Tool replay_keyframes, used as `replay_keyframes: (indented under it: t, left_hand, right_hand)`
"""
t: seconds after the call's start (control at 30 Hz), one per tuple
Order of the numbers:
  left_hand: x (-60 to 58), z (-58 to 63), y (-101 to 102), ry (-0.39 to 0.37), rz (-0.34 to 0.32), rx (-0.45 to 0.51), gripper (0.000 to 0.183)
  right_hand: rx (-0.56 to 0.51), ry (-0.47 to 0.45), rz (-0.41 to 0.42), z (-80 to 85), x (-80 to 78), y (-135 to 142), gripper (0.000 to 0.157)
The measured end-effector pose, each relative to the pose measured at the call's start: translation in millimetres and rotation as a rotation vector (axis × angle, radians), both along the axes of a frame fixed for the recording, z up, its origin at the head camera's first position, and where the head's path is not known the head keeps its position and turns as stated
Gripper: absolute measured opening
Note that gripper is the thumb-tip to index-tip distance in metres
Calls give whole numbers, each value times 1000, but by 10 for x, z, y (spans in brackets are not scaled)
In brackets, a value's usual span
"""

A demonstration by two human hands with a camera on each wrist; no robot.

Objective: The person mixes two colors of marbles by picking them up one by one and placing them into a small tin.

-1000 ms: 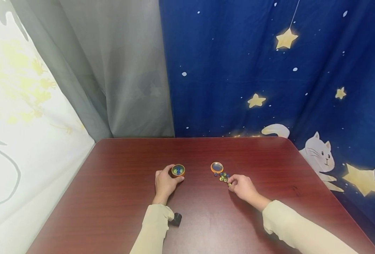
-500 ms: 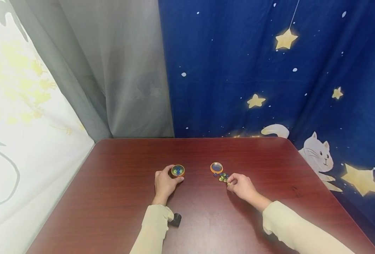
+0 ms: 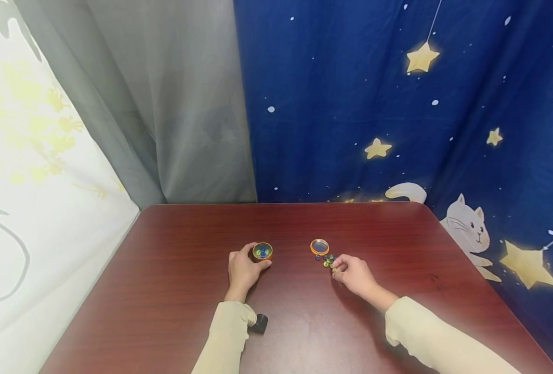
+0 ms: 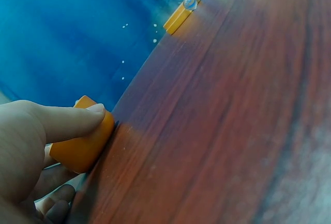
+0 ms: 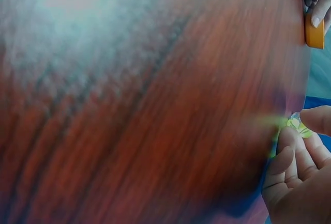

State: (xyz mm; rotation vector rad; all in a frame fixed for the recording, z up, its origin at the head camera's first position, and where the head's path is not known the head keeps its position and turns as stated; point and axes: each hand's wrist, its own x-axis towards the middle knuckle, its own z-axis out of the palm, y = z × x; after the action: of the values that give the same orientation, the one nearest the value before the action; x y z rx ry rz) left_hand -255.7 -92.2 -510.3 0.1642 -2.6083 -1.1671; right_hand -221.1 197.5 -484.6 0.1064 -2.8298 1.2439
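so, left fingers [image 4: 54,180] around plain cup [image 4: 83,152]

No lettering, number, brand or sign can be read on the cup [image 4: 85,144], lid [image 3: 320,246], marbles [image 3: 326,264], table [image 3: 300,311] or curtain [image 3: 323,93] in any view

The white cloth [image 3: 33,218] left of the table [image 3: 164,291] is overexposed; the blue curtain [image 3: 323,104] behind the table is darker. Soft shadow lies on it beneath the right hand [image 3: 357,275]. In the right wrist view, 1 blown-out glare patch whitens the table's blurred grain.
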Motion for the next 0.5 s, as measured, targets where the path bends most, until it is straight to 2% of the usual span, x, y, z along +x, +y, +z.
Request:
replay_keyframes:
  t: [0.5]
  left_hand:
    - [10,27,-10,-7,-5,1,65]
  right_hand:
    - [-100,23,9,2,-8,-102,16]
